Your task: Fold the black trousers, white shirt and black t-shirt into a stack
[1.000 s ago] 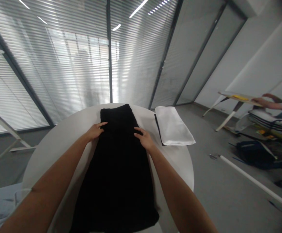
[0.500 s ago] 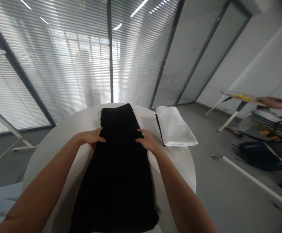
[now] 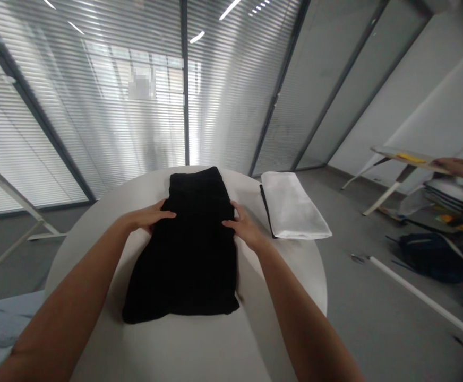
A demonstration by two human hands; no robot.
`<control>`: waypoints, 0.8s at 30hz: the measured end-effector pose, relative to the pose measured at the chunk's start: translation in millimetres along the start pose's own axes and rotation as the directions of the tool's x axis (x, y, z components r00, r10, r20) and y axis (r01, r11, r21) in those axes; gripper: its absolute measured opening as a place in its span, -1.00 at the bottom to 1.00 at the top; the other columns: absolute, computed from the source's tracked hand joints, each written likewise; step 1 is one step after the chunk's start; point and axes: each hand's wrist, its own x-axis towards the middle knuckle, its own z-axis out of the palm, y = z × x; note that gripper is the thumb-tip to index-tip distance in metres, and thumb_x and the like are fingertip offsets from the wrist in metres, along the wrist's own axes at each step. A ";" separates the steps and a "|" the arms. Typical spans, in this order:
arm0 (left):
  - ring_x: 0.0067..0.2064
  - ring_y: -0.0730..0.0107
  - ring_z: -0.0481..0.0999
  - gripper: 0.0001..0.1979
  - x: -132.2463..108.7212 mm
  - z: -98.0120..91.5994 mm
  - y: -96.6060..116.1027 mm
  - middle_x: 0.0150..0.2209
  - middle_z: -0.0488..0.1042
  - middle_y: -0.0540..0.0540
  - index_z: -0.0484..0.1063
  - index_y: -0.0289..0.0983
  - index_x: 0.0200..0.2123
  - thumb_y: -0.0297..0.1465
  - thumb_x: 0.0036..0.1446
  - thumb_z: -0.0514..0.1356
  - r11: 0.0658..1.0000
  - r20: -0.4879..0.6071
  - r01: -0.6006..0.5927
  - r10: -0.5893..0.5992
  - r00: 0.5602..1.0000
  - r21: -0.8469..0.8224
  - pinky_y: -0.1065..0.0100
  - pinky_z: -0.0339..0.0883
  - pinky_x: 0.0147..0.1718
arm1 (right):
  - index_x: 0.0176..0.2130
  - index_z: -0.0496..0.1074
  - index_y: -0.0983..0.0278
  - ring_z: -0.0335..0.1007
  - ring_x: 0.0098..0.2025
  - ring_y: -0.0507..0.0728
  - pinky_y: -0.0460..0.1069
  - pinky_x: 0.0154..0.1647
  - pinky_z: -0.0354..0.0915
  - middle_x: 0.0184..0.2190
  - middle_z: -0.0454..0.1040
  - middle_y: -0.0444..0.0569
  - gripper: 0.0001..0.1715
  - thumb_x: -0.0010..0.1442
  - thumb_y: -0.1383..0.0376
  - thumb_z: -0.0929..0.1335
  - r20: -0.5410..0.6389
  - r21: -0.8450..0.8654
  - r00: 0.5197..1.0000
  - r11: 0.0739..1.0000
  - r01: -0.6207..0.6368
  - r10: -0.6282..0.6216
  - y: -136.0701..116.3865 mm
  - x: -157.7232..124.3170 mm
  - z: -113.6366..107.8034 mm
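Observation:
A folded black garment (image 3: 194, 249) lies lengthwise on the round white table (image 3: 191, 350), narrower at its far end and wider at the near one. My left hand (image 3: 152, 216) grips its left edge, thumb on top and the other fingers partly hidden beneath the cloth. On the opposite edge, my right hand (image 3: 244, 225) pinches the fabric in the same way, at about the same height. The garment's kind is hard to make out, though it resembles trousers. To the right rests a folded white cloth (image 3: 295, 206) with a dark layer showing under its left side.
Light blue fabric (image 3: 2, 329) is at the lower left, beside a white metal frame (image 3: 20, 196). On the right are a white pole (image 3: 426, 297) on the floor, a dark bag (image 3: 434, 254), and another person's hand (image 3: 462, 167) near a desk (image 3: 399, 155). Blinds-covered glass stands behind.
The garment's near end has drawn away from me, leaving bare tabletop where it lay, and the garment looks shorter. Both hands keep hold of its sides, slightly farther up in view.

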 end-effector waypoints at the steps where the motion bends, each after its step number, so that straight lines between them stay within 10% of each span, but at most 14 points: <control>1: -0.22 0.05 0.61 -0.04 -7.6 -2.7 -0.5 -0.01 0.53 -0.25 0.07 -0.08 0.35 -0.21 -0.11 0.39 1.000 0.084 0.016 -0.015 0.996 -0.001 0.21 0.48 -0.31 | 0.33 0.09 0.12 0.42 -0.09 0.19 0.16 -0.01 0.34 0.00 0.46 0.01 0.00 -0.04 0.30 0.45 0.027 -0.036 1.000 0.999 0.014 -0.013 -3.6 -3.6 0.9; 5: -0.11 0.09 0.58 0.08 -14.5 2.5 -8.0 0.10 0.46 -0.21 -0.05 -0.02 0.38 -0.33 -0.17 0.42 0.981 0.134 -0.153 0.168 0.977 -0.118 0.21 0.49 -0.24 | 0.10 0.42 0.12 0.37 0.01 0.19 0.17 0.17 0.20 0.00 0.47 -0.06 -0.30 -0.07 0.37 0.45 0.093 -0.092 0.990 0.989 0.119 -0.110 -8.5 -3.9 8.7; 11: 0.19 0.01 0.37 -0.09 13.7 17.0 -4.4 0.26 0.28 -0.28 -0.08 -0.20 0.40 -0.18 0.08 0.28 0.947 -0.451 -0.303 0.224 0.864 -0.109 0.13 0.29 0.12 | 0.36 -0.05 0.05 0.36 0.09 0.14 0.14 0.12 0.27 0.13 0.38 -0.04 -0.04 0.08 0.21 0.37 -0.182 0.354 0.981 0.926 0.130 -0.068 1.6 13.5 19.7; 15: 0.08 -0.06 0.48 -0.17 -3.2 7.6 -3.5 0.18 0.38 -0.29 0.04 -0.12 0.36 -0.02 0.09 0.22 0.982 -0.152 -0.114 0.091 0.984 -0.149 0.05 0.39 -0.01 | 0.40 -0.20 0.09 0.45 -0.06 0.17 0.13 0.03 0.30 -0.02 0.47 0.02 0.13 0.04 0.23 0.42 -0.122 -0.110 0.993 0.994 -0.007 -0.006 -4.4 0.4 15.1; 19: 0.05 -0.09 0.51 -0.02 -36.7 -1.3 -3.7 0.23 0.34 -0.22 -0.11 0.07 0.38 -0.07 -0.02 0.33 0.997 0.112 0.021 -0.012 0.994 -0.076 0.10 0.48 -0.16 | 0.41 -0.17 0.17 0.46 -0.16 0.21 0.15 0.01 0.26 -0.18 0.52 0.02 0.08 0.07 0.25 0.41 -0.042 -0.515 0.999 0.857 -0.008 -0.015 -11.3 -18.0 13.2; 24: 0.01 -0.02 0.53 0.10 -51.9 -1.1 -5.9 0.17 0.41 -0.20 -0.14 0.04 0.39 -0.27 -0.12 0.43 0.988 0.197 -0.046 0.074 0.978 -0.146 0.20 0.48 -0.15 | 0.24 0.23 0.19 0.40 -0.22 0.16 0.10 -0.05 0.28 -0.22 0.47 -0.02 -0.20 0.01 0.34 0.39 -0.021 -0.461 0.998 0.886 0.043 -0.059 -4.3 -12.6 22.2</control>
